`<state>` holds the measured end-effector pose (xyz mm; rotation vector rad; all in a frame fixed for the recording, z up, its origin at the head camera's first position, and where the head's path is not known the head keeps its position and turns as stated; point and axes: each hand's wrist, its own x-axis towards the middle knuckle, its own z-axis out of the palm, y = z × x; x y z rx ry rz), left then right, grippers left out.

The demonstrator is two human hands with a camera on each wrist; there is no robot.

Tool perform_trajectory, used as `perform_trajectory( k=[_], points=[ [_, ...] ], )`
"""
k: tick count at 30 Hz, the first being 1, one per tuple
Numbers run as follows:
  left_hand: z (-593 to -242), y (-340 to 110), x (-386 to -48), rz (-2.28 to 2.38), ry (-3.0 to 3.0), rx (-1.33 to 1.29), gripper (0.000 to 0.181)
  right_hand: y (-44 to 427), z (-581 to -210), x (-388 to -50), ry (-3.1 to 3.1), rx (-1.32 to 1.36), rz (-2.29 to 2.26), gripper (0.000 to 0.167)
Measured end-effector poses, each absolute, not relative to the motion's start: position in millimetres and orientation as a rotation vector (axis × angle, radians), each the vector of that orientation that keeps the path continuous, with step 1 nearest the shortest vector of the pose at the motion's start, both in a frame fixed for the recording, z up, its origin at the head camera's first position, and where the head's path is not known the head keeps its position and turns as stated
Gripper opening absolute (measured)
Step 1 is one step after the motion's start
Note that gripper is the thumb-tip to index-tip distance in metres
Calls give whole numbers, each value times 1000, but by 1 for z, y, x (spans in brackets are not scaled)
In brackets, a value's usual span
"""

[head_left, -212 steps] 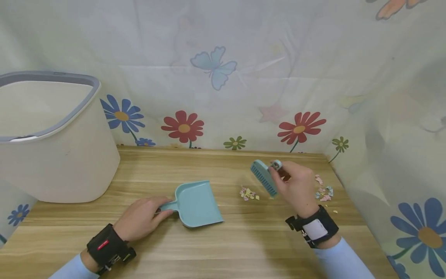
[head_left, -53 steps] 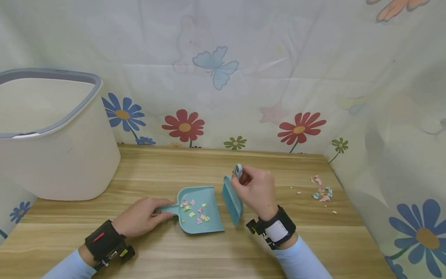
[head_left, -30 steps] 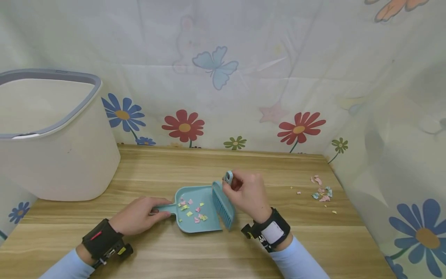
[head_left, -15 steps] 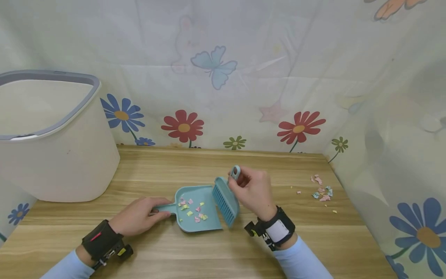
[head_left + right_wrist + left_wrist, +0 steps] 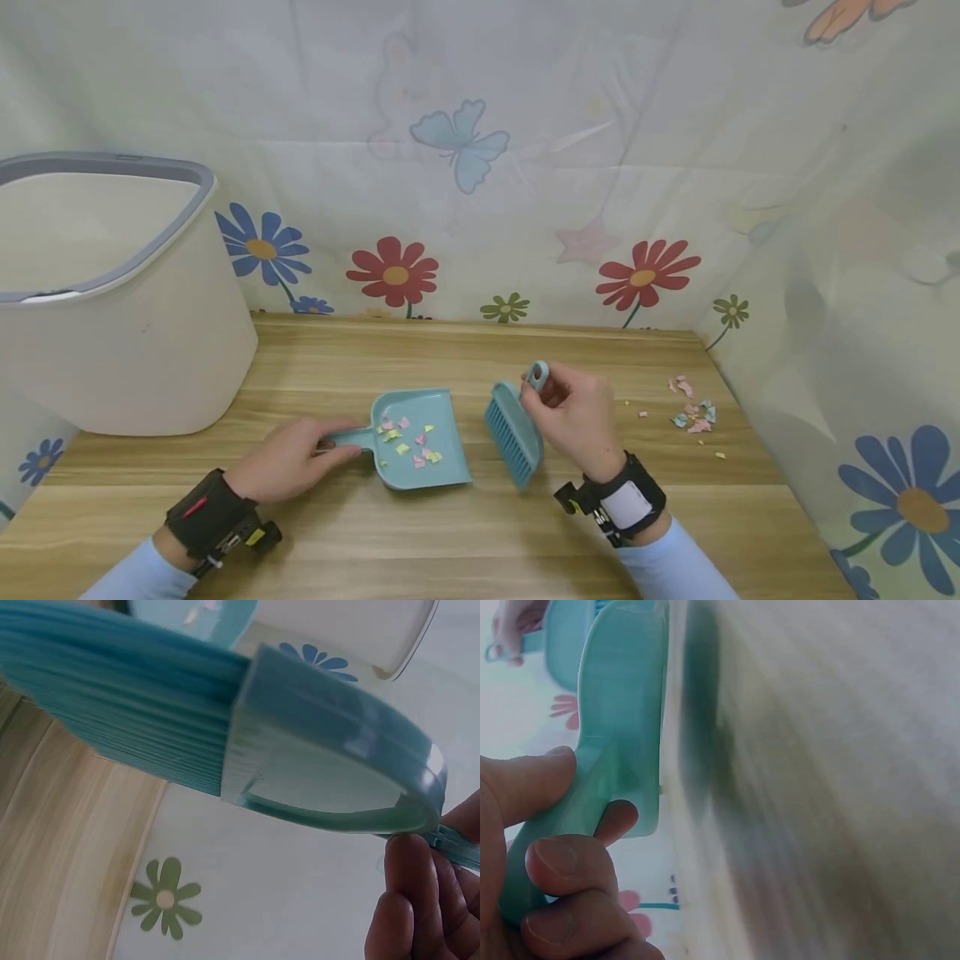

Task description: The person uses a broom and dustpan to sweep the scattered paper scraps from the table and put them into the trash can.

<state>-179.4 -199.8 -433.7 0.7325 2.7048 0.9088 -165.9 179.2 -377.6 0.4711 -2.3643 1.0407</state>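
Note:
My left hand [image 5: 288, 461] grips the handle of a light blue dustpan [image 5: 442, 417] in the head view. Several pink and yellow paper scraps [image 5: 418, 439] lie in the pan. In the left wrist view, fingers [image 5: 577, 930] and thumb wrap the dustpan's handle. To the right of the pan, my right hand [image 5: 581, 417] pinches the handle of a matching hand brush [image 5: 517, 433], bristles pointing down and left. A gap separates brush and pan. The right wrist view shows the brush [image 5: 322, 720] close up, with curled fingers [image 5: 412, 877] at its handle.
More paper scraps [image 5: 697, 417] lie at the right of the wooden table [image 5: 360, 542], with a few stray bits around them. A large white bin [image 5: 165, 333] with a grey rim stands at the left. A flower-printed curtain [image 5: 510, 233] hangs behind.
Since 7.1 s ago, the scraps from mid-table have come into the dustpan. In the last half second, the brush has moved right, off the pan's edge, and the pan slightly left and up.

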Motion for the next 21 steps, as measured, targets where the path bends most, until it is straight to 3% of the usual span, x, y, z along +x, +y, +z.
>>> perform_trajectory(
  k=[21],
  points=[
    [-343,-228,-156,968,3096,845,33,248,-385,-137,-2320,430,830,14]
  ],
)
